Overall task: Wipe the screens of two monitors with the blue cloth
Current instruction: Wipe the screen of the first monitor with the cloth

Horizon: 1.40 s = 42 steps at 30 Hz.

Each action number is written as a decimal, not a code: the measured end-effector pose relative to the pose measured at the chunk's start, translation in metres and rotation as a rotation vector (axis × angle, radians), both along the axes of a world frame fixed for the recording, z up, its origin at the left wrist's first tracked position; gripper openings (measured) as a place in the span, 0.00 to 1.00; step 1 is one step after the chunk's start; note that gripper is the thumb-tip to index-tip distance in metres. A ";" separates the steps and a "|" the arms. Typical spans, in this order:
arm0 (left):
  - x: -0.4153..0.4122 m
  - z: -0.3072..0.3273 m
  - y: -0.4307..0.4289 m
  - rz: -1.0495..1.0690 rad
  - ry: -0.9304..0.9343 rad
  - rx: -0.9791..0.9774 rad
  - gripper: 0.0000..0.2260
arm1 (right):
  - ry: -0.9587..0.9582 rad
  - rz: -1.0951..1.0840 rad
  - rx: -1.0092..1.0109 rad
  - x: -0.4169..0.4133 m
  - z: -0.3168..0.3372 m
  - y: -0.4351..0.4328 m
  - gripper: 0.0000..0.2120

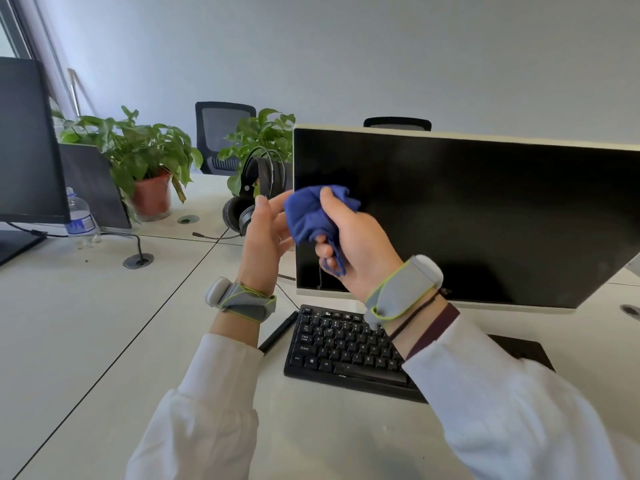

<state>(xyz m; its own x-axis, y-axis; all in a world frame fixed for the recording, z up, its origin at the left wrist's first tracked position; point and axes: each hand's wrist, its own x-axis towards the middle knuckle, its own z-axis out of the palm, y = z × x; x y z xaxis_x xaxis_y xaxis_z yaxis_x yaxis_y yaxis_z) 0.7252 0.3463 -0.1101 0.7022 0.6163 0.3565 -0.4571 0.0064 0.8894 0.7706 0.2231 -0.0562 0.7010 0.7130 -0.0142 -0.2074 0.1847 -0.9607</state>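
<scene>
Head view: right hand point(349, 244) grips blue cloth point(306, 213) near monitor point(467, 216) edge; left hand point(265, 237) slack alongside.

wall point(381, 46): plain pale grey | desks point(86, 323): white (dark seams) | chairs point(221, 133): two, black | window point(5, 39): far left

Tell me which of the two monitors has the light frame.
The monitor directly behind the keyboard, in front of the right hand holding the blue cloth: its frame is off-white. The other monitor, at the far left, is framed in black.
</scene>
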 end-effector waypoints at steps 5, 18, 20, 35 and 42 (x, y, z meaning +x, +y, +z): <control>-0.016 0.006 -0.015 0.361 -0.015 0.176 0.18 | -0.005 -0.008 -0.201 0.012 -0.035 -0.025 0.27; -0.014 -0.007 -0.123 0.257 0.566 0.880 0.25 | -0.136 -0.089 -0.329 0.023 -0.059 -0.104 0.25; -0.009 -0.007 -0.132 0.137 0.624 0.922 0.30 | -0.121 -0.071 -0.364 0.028 -0.061 -0.121 0.22; 0.076 0.014 -0.214 -0.085 0.627 1.247 0.15 | 0.359 -0.060 0.041 0.092 -0.106 -0.236 0.16; 0.132 0.088 -0.280 0.429 -0.098 1.644 0.11 | 0.411 -0.629 0.062 0.175 -0.135 -0.270 0.16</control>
